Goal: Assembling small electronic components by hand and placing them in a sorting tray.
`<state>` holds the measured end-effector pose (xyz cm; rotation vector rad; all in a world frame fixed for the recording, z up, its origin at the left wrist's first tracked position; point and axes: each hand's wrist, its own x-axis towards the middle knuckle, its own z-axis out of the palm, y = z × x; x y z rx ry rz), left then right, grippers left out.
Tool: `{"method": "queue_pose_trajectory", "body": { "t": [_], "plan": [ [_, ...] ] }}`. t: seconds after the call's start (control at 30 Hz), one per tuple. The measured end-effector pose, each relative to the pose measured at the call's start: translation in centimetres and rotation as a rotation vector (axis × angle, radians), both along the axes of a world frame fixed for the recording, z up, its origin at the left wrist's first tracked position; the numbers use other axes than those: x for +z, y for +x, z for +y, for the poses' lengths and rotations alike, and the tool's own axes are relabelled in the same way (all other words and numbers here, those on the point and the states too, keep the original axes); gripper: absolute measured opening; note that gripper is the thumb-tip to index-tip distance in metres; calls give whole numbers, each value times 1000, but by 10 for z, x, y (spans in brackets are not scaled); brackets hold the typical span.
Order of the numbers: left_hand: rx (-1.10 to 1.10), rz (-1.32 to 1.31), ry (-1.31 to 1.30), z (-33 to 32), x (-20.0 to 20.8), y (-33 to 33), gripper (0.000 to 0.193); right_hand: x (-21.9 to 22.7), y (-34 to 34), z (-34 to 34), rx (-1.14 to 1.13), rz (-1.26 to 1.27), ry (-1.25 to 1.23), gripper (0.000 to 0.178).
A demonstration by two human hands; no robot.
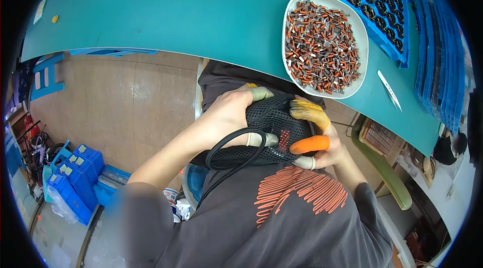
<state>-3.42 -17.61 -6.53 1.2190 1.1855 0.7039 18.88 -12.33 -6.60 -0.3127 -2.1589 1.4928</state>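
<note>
In front of my chest, above my lap, I hold a black mesh pouch (269,114) with a small red-dotted patch. My left hand (229,112) grips its left side, with pale finger cots on the thumb and a finger. Around the right side closes my right hand (324,142), wearing an orange cot, yellow cots and a pale one. A black cord (214,147) loops over my left wrist area and trails down across my shirt. The pouch hides some fingertips, and I cannot tell what is inside it.
On the green table (166,6) stands a white bowl (365,49) of small orange, grey and silver pieces. Beside it are a blue tray (400,54) of black coiled parts, tweezers (389,90) and stacked blue trays (443,57). Blue bins (75,180) stand on the floor at left.
</note>
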Motion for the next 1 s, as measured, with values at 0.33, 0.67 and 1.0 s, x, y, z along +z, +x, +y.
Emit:
{"method": "queue_pose_trajectory", "body": {
  "t": [0.33, 0.67, 1.0],
  "plan": [
    [123, -451, -390, 0, -12, -22, 45, 0, 8, 3, -68, -268, 66, 85],
    [120, -2, -321, 30, -91, -2, 40, -29, 25, -9, -362, -519, -663, 86],
    [191, 98, 74, 46, -74, -14, 27, -45, 57, -6, -507, -379, -930, 32]
  ]
}}
